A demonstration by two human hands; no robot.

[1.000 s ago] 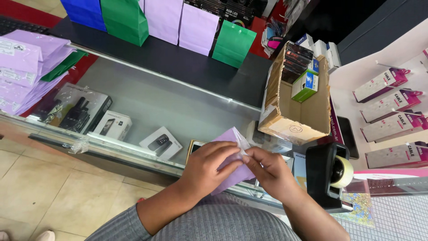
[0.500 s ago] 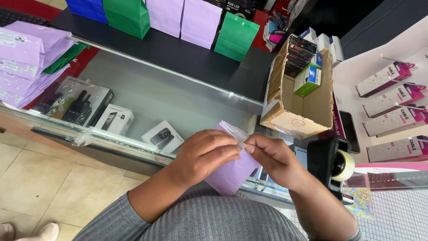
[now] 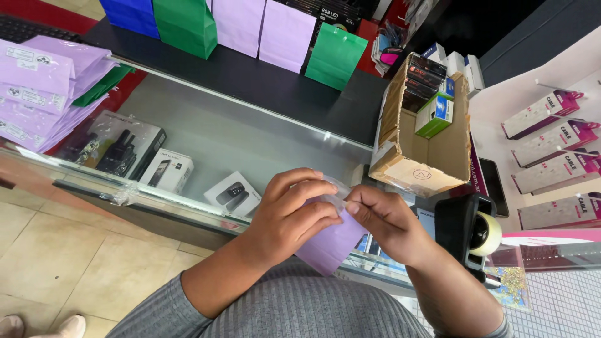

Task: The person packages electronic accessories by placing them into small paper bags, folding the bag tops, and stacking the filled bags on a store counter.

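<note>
Carefully, we pinch the small lilac paper bag (image 3: 332,241) between both hands (image 3: 291,216) (image 3: 385,219), pressing its clear tape strip (image 3: 338,191) flat.

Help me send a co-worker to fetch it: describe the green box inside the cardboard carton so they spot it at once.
Look right of the glass display counter for the open cardboard carton beside the black tape dispenser. At its far end, small boxes stand packed together. The green box is green and white; its neighbours are dark.

Cardboard box (image 3: 426,141) (tape dispenser (image 3: 472,231) below) rightward.
</note>
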